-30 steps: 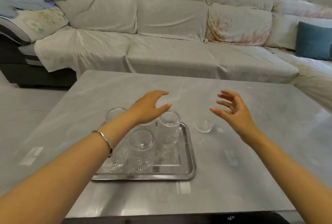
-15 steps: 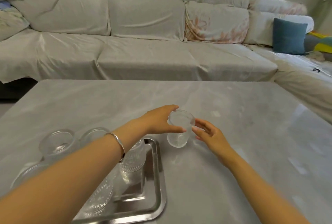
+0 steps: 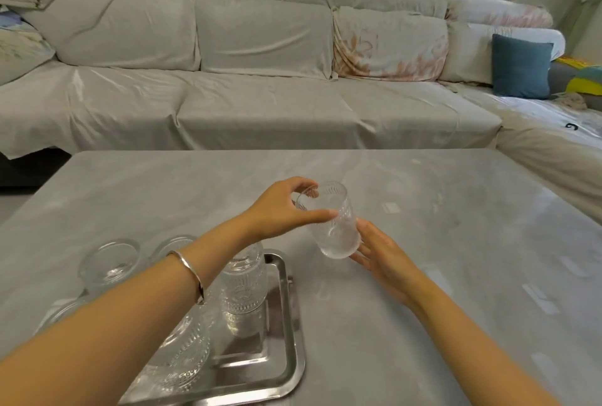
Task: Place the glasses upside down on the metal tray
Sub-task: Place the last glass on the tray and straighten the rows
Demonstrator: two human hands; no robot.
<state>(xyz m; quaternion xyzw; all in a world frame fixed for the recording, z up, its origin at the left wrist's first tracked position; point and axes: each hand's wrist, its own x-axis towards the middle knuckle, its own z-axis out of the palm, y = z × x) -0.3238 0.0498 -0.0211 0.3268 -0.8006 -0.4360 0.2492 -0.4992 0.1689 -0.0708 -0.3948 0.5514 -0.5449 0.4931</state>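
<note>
Fingers [image 3: 301,184] of the left hand [image 3: 277,210] pinch the glass [image 3: 338,229] near its rim — tilted, mid-frame, above the tabletop [image 3: 456,242]; the right hand [image 3: 384,255] props its base with straight fingers. Flip seems in hand. Next: turn it mouth-down, carry to the tray [image 3: 294,324], lower left, where other glasses [image 3: 242,285] and the left forearm [image 3: 130,317] crowd the way.

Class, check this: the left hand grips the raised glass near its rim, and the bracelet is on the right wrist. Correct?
No. The head view shows the bracelet on the left wrist; the left hand does grip the raised glass near its rim.
</note>
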